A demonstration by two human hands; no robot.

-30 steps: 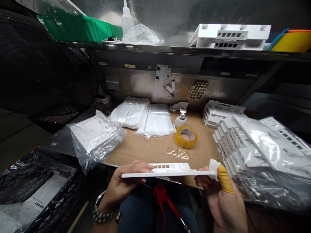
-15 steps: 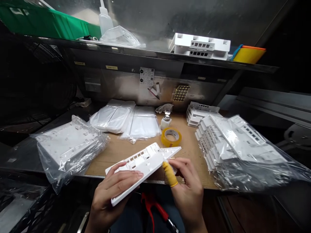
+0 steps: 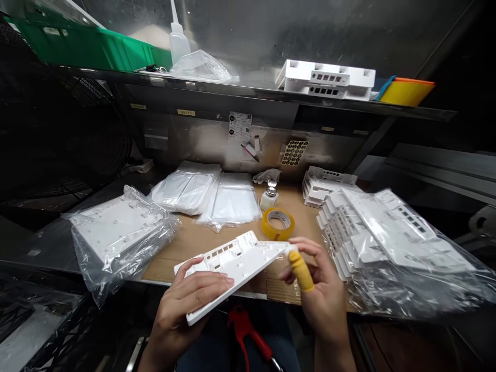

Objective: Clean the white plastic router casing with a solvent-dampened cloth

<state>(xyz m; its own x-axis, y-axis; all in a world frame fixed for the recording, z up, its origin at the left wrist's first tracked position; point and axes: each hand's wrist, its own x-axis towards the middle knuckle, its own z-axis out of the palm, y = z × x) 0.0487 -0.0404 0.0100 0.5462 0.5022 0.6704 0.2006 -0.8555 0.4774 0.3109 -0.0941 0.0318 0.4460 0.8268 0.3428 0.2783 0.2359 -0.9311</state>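
My left hand grips a white plastic housing by its near left part, fingers over its face. A row of square cutouts runs along the far edge, and the panel is tilted above the table. At its right corner, my right hand is closed, with a yellow finger cot on the thumb. Between thumb and forefinger is a small white wad, which looks like cloth and is partly hidden. A red-handled tool, perhaps an air gun, lies low by my lap.
Behind the housing are a yellow tape roll, a pump bottle and clear bags. Bagged housings stand at left and right. The shelf above holds a green bin and more housings.
My right hand has slid rightward along the housing to its right corner with the white wad. My left hand keeps its grip. The whole view has shifted slightly.
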